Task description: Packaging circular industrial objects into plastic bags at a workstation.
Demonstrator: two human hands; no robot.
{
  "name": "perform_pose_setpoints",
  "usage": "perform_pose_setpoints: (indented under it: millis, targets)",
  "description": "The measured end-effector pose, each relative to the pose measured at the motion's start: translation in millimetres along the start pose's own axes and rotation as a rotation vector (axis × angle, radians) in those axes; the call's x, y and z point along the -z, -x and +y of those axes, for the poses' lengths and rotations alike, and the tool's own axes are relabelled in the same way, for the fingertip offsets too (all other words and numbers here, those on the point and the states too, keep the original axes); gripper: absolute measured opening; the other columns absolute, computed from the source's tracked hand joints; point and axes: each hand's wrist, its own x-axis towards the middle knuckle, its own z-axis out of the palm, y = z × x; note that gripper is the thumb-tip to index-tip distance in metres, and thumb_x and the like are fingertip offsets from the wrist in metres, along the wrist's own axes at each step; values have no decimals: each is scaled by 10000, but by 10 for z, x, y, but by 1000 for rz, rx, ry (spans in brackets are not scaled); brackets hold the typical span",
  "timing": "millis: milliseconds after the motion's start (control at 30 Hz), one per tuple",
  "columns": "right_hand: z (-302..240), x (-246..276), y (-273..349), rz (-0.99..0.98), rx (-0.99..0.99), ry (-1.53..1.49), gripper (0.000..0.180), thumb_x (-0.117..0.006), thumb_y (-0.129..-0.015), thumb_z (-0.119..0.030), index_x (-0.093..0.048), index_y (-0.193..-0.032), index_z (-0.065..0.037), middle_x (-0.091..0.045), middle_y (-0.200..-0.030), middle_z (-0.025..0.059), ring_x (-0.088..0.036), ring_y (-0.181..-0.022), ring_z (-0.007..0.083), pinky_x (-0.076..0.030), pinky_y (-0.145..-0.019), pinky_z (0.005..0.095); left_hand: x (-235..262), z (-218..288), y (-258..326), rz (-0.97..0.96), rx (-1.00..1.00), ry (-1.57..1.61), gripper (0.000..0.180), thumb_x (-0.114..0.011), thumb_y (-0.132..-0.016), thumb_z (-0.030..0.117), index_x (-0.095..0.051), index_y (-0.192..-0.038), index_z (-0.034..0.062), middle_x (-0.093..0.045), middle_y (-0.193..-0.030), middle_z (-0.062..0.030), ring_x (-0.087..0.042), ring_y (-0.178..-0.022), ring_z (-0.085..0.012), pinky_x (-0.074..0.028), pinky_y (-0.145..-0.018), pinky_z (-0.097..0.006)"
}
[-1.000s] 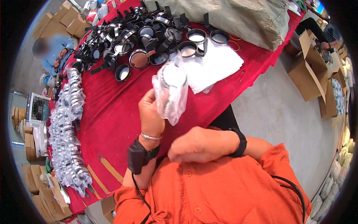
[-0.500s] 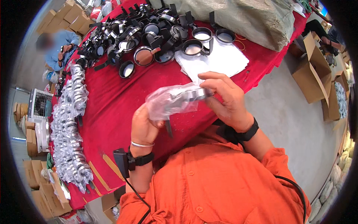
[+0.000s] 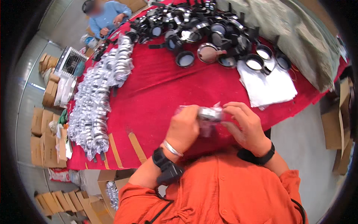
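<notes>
My left hand (image 3: 185,128) is closed around a round, silver-rimmed piece in clear plastic wrap (image 3: 210,114), held above the red cloth in front of my body. Motion blurs the wrapped piece, and my fingers cover its left part. At its right end is my right hand (image 3: 246,125), thumb and fingers apart; whether the fingertips touch the plastic I cannot make out. Farther off lies a heap of black round pans with handles (image 3: 218,33). A few pans (image 3: 255,62) rest on a stack of white sheets (image 3: 266,89) to the right.
Rows of plastic-wrapped silver-rimmed pieces (image 3: 91,108) line the table's left side. A large greenish-grey sack (image 3: 294,41) covers the far right of the red tablecloth (image 3: 149,93). Cardboard boxes (image 3: 333,125) stand on the floor at right. A person in blue (image 3: 108,16) sits at far left.
My view has swung left, so the table's contents sit farther right. My left hand has turned, its back now upward over the wrapped piece. My right fingers have shifted off its rim to its end.
</notes>
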Motion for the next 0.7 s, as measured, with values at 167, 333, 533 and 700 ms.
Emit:
perform_pose_setpoints:
  millis: [167, 333, 533, 700]
  targets:
    - [143, 156, 53, 46, -163, 47, 319, -663, -735, 15, -578, -1039, -32, -604, -1017, 158, -606, -909, 315, -493, -756, 334, 701, -1327, 22, 261, 373, -296, 173, -488, -789, 8, -605, -914, 31, -611, -817, -229, -595, -784, -419, -475, -657, -461]
    - [232, 106, 94, -19, -215, 14, 169, -610, -762, 47, -580, -921, -3, -610, -860, 141, -606, -766, 287, -481, -664, 318, 1428, -2867, 64, 314, 663, -706, 224, -535, -793, 153, -611, -942, 3, -620, -837, -254, -593, -823, -434, -470, -710, -479]
    - [205, 113, -14, -75, -253, 34, 127, -593, -767, 65, -591, -878, 2, -604, -819, 124, -600, -745, 262, -478, -667, 309, 1639, -3685, -15, 267, 716, -583, 386, -507, -776, 240, -562, -1021, -54, -599, -961, -322, -570, -926, -469, -444, -821, -509]
    - [265, 231, -3, -80, -393, -64, 147, -587, -767, 68, -603, -901, 9, -609, -822, 109, -595, -745, 231, -469, -674, 284, 1275, -2846, -153, 448, 495, -709, 492, -489, -811, 116, -428, -1243, -112, -465, -1246, -301, -421, -1199, -404, -328, -1027, -436]
